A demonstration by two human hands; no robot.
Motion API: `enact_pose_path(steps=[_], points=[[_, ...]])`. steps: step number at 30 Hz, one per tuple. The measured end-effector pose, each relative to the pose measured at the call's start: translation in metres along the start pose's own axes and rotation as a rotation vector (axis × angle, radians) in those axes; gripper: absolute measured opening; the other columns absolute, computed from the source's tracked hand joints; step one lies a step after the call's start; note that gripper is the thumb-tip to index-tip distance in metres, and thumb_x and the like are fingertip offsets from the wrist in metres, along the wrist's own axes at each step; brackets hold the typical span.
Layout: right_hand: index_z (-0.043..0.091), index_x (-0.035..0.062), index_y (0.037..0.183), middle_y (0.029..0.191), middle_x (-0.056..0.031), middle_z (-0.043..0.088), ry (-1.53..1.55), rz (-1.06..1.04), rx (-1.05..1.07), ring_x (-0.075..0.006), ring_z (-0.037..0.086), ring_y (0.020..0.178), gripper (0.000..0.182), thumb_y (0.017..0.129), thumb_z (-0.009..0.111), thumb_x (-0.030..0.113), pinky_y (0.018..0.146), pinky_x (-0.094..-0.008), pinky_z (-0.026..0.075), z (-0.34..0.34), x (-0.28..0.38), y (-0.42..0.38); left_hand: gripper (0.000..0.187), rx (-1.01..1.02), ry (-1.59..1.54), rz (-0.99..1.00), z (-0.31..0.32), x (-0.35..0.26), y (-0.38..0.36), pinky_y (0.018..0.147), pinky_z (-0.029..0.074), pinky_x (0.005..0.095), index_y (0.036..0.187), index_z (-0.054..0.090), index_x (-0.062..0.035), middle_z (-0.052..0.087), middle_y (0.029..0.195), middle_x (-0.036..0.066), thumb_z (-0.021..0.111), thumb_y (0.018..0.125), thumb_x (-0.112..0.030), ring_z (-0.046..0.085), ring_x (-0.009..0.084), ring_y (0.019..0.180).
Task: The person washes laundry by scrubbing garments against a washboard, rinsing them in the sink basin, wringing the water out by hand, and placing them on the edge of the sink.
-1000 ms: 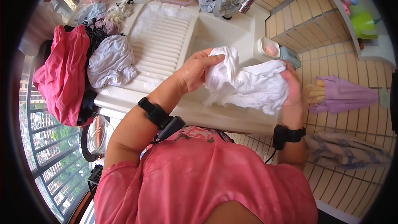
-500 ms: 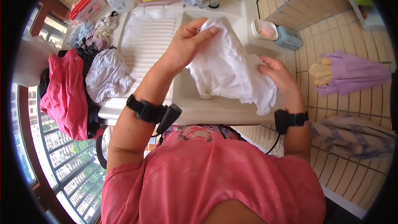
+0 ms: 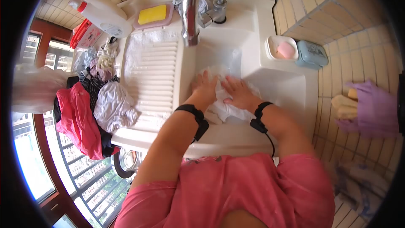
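A white piece of fabric (image 3: 234,113), probably a garment, lies bunched in the basin of the sink (image 3: 282,88). My left hand (image 3: 205,89) rests on the fabric's left part with its fingers spread. Beside it, my right hand (image 3: 242,93) presses palm-down on the right part, fingers also apart. Both hands are open and grip nothing. The fabric's shape under the palms is hidden. Above and beyond the hands stands a chrome faucet (image 3: 191,17), its spout over the basin's left edge.
A ribbed washboard (image 3: 154,71) with suds adjoins the basin. Left of it lie a white garment (image 3: 114,107), a pink garment (image 3: 78,120) and other laundry. At the back are a yellow block (image 3: 152,13) and bottles (image 3: 105,17). Pink soap (image 3: 286,50) sits right.
The white fabric has gone from being held up between both hands down into the basin. Both hands have released it, moved closer together and spread flat on it. The view has shifted.
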State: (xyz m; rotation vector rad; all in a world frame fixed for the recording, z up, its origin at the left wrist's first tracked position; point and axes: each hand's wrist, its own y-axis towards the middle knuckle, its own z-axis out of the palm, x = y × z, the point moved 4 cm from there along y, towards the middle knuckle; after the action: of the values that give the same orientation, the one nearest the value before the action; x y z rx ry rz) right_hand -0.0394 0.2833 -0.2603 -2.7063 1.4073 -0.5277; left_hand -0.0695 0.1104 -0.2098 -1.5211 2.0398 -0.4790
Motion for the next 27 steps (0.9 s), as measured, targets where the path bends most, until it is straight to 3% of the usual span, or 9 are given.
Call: enact_pose_path(steps=[4,9,11,14,16,18,20,23,27], points=[[0.04,0.0151,0.151,0.154,-0.0136,0.04,0.247,0.089,0.001,-0.0374,0.037,0.138,0.073,0.089,0.06,0.049,0.113,-0.0526,0.029,0.022,-0.006,0.011,0.089,-0.064,0.082,-0.027,0.037,0.006,0.022,0.12,0.018,0.0543,0.156,0.027,-0.0236,0.016,0.163,0.019,0.072,0.082,-0.043,0.015,0.0435,0.149],[0.048,0.0113,0.145,0.139,-0.0158,0.053,0.18,0.04,-0.189,-0.0364,0.051,0.125,0.071,0.082,0.07,0.035,0.108,-0.0479,0.038,-0.003,-0.009,0.013,0.087,0.054,0.104,0.021,0.035,0.001,0.026,0.117,0.025,0.0554,0.154,0.033,-0.0184,0.021,0.161,0.019,0.075,0.08,-0.037,0.024,0.0426,0.146],[0.057,0.0048,0.121,0.129,-0.0196,0.059,0.47,0.282,-0.224,-0.0411,0.061,0.106,0.049,0.081,0.073,0.028,0.09,-0.0515,0.049,-0.003,-0.024,0.017,0.087,0.162,0.143,0.095,0.035,0.012,0.038,0.117,0.027,0.0539,0.153,0.034,-0.0165,0.023,0.16,0.019,0.076,0.079,-0.035,0.027,0.0426,0.145],[0.057,0.004,0.104,0.119,-0.0216,0.062,0.301,0.496,-0.075,-0.0402,0.064,0.098,0.034,0.082,0.072,0.024,0.08,-0.0499,0.051,0.036,-0.03,0.006,0.085,0.154,-0.288,0.019,0.04,0.014,0.074,0.116,0.032,0.0495,0.152,0.032,-0.0145,0.025,0.158,0.02,0.076,0.08,-0.028,0.031,0.043,0.142],[0.057,0.0031,0.104,0.113,-0.0218,0.064,0.248,0.421,0.042,-0.0403,0.065,0.095,0.031,0.083,0.071,0.022,0.078,-0.0485,0.051,0.032,-0.02,0.008,0.067,-0.252,-0.207,0.102,0.019,0.002,0.053,0.115,0.035,0.0444,0.143,0.043,-0.0114,0.039,0.149,0.023,0.073,0.083,-0.02,0.036,0.0429,0.139],[0.058,0.0023,0.103,0.107,-0.0219,0.066,0.211,0.342,0.163,-0.0405,0.066,0.092,0.029,0.083,0.069,0.02,0.076,-0.047,0.052,0.025,-0.006,0.009,0.059,-0.271,-0.178,0.148,0.03,-0.003,0.051,0.114,0.036,0.0455,0.137,0.048,-0.0105,0.048,0.141,0.023,0.072,0.083,-0.017,0.038,0.0414,0.138],[0.059,0.0003,0.104,0.101,-0.0208,0.069,0.743,0.315,-0.148,-0.0396,0.067,0.091,0.028,0.083,0.069,0.017,0.077,-0.0457,0.053,-0.006,0.006,0.007,0.051,-0.29,-0.164,0.175,0.03,-0.005,0.047,0.113,0.037,0.0467,0.131,0.054,-0.0096,0.056,0.133,0.024,0.071,0.084,-0.014,0.04,0.0398,0.137],[0.06,-0.0002,0.108,0.098,-0.0164,0.07,0.865,0.131,-0.41,-0.0296,0.069,0.088,0.026,0.085,0.067,0.012,0.077,-0.0405,0.053,-0.09,0.032,-0.004,0.041,-0.215,-0.242,0.329,-0.007,-0.004,0.026,0.108,0.042,0.0468,0.121,0.061,-0.0099,0.062,0.122,0.024,0.074,0.082,-0.014,0.048,0.039,0.132],[0.06,-0.0015,0.112,0.092,-0.0104,0.067,1.031,0.062,-0.418,-0.0147,0.062,0.082,0.025,0.089,0.063,0.006,0.075,-0.0325,0.052,-0.212,0.071,-0.04,0.027,-0.047,-0.926,0.398,-0.104,-0.007,-0.051,0.081,0.05,0.0294,0.105,0.062,-0.0045,0.067,0.102,0.005,0.076,0.082,-0.011,0.062,0.0137,0.092]])
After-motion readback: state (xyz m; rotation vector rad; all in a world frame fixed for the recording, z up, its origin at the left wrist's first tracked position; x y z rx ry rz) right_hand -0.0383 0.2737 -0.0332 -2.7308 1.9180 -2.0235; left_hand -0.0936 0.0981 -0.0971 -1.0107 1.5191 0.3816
